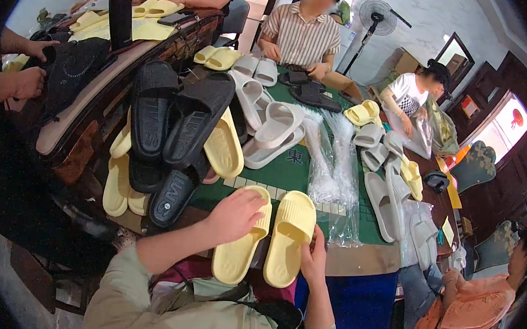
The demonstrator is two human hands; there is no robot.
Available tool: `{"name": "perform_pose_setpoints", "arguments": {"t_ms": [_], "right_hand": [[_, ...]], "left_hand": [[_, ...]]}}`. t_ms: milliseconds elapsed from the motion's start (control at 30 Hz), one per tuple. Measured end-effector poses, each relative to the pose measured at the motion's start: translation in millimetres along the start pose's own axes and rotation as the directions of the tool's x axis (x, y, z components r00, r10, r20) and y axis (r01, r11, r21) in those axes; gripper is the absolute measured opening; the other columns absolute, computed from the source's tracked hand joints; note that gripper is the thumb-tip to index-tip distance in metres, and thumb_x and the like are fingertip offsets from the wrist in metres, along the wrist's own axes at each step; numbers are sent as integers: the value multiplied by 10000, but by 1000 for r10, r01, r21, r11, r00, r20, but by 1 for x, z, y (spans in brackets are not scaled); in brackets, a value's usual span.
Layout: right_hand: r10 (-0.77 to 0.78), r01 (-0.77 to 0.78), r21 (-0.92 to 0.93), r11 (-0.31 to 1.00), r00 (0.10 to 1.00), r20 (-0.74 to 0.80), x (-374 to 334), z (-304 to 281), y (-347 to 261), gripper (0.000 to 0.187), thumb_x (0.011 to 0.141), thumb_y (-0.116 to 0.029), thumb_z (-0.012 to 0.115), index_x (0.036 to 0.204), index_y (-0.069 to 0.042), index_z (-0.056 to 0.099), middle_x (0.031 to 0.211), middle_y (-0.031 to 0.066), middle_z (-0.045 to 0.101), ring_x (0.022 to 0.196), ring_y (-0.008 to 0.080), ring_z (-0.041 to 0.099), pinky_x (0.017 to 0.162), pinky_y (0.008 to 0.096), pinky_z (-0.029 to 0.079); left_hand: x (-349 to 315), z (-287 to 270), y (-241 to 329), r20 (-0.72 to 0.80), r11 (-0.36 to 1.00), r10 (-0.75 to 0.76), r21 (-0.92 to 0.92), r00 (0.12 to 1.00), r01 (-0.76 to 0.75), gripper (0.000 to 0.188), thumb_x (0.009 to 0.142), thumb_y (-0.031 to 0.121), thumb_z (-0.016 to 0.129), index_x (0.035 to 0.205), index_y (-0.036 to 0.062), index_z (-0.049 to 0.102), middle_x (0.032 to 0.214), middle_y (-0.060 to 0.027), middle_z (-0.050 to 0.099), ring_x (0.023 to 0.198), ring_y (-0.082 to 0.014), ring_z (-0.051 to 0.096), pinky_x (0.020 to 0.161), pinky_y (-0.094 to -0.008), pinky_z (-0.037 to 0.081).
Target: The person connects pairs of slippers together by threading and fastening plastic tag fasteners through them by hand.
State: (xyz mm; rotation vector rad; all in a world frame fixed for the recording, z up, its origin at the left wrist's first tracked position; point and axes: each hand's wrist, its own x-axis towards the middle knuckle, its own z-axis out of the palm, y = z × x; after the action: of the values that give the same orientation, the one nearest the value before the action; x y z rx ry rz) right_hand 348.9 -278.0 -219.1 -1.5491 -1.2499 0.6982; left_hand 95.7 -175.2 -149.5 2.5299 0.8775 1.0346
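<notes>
Side by side at the table's near edge are two pale yellow slippers, toes pointing away from me. My left hand (235, 216) lies over the ribbed strap of the left yellow slipper (234, 259), its fingers curled onto it and partly hiding it. At the outer edge of the right yellow slipper (288, 245), my right hand (314, 255) grips its side, with some fingers hidden behind. Left of them, black slippers (198, 118) are heaped with more yellow slippers (224, 145). Light grey slippers (276, 125) lie just beyond.
Clear plastic bags (338, 165) stretch over the green table mat (261, 192). More grey slippers (382, 203) lie at the right. Co-workers sit or stand around; one handles a plastic bag (420, 131). A side table (80, 114) stands left, a fan (376, 18) behind.
</notes>
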Motion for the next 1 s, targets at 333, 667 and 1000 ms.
{"name": "perform_pose_setpoints", "arguments": {"t_ms": [333,667,1000], "right_hand": [[-15,58,-517,854,996,85,-12,-23,-16,682,776,-139,633,1403,-75,372,1303,229,426,1163,404,503,956,431,459],[-78,180,-670,720,981,180,-6,-14,-29,680,785,-271,674,1363,-26,411,1209,216,524,1104,389,519,903,456,467],[-296,340,-353,872,939,174,56,1,-100,427,791,-153,689,1188,-42,579,1129,145,583,975,265,605,746,339,530]], "left_hand": [[61,72,-54,368,814,-528,476,765,333,179,791,173,617,898,87,732,916,-115,717,872,-275,700,705,-401,558],[55,81,-44,224,795,-511,491,830,357,132,800,117,609,854,76,723,912,-145,686,837,-271,693,646,-375,556],[47,92,-60,215,827,-385,512,897,232,133,788,132,591,825,75,706,909,-108,657,880,-264,662,711,-407,549]]}}
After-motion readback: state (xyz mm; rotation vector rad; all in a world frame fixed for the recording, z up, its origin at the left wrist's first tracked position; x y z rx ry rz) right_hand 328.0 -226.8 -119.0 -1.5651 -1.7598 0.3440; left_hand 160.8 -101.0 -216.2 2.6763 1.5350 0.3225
